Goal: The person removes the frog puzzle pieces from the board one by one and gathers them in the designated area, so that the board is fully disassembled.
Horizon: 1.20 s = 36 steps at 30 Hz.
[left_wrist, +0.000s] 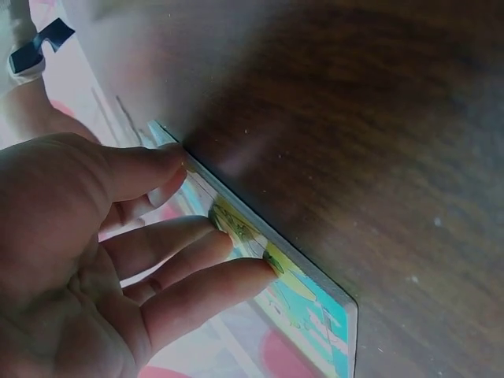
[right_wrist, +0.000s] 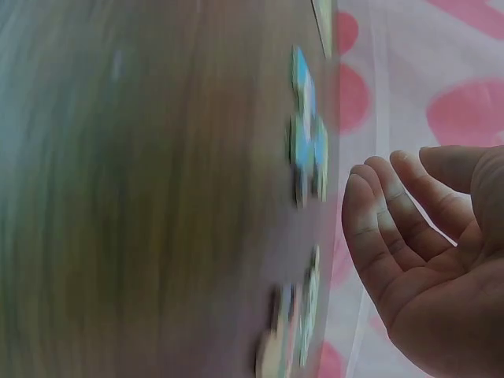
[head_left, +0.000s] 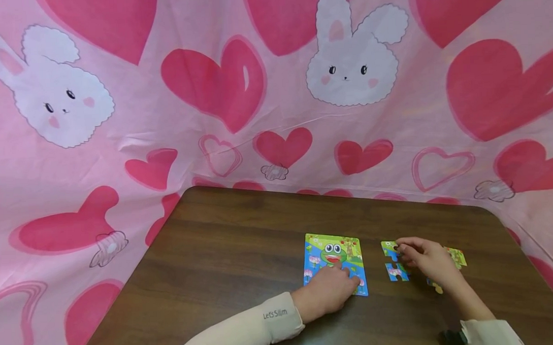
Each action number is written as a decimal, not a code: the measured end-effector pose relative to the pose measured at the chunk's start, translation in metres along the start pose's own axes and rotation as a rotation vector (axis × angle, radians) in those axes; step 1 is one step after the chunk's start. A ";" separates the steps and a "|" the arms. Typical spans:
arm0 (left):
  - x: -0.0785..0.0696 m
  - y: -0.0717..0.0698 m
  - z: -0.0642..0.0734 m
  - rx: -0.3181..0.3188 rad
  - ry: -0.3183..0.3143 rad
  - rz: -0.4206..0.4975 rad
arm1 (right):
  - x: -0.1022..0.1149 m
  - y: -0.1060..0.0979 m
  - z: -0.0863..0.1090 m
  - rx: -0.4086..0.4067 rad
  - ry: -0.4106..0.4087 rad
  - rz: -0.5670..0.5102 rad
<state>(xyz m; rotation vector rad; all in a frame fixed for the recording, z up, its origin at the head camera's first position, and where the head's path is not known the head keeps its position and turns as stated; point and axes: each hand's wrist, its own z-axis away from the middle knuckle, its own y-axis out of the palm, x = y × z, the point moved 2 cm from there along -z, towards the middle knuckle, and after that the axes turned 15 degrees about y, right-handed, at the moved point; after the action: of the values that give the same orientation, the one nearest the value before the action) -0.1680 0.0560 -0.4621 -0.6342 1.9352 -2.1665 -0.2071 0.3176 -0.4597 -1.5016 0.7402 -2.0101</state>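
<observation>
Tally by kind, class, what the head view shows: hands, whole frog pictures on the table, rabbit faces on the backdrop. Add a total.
Hands: 2, the left hand and right hand
Whole frog picture: 1
Rabbit faces: 2, the left face and right face
Total: 5

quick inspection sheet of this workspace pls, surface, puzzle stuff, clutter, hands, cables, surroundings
Surface: brown wood-grain table.
Job's things: frog picture board; loose puzzle pieces to its right, some partly hidden.
Clutter: nothing seen.
Hands: left hand touches the board; right hand is by the pieces, fingers bent, no piece seen in its grip.
Cables: nothing seen.
Surroundings: pink cloth with hearts and rabbits behind the table.
</observation>
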 end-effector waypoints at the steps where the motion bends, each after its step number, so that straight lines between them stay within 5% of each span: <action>1: 0.000 0.000 0.000 -0.003 0.001 -0.003 | 0.004 0.004 -0.001 0.000 -0.008 0.003; 14: 0.001 -0.002 0.001 -0.024 0.003 0.018 | 0.045 0.041 -0.009 0.082 -0.102 -0.050; 36: 0.004 0.000 0.004 -0.003 0.032 0.037 | 0.079 0.076 -0.016 0.172 -0.076 -0.103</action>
<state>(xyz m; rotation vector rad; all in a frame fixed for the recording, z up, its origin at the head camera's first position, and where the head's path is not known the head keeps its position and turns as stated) -0.1697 0.0513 -0.4613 -0.5634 1.9510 -2.1647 -0.2364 0.2110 -0.4625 -1.5325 0.4547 -2.0227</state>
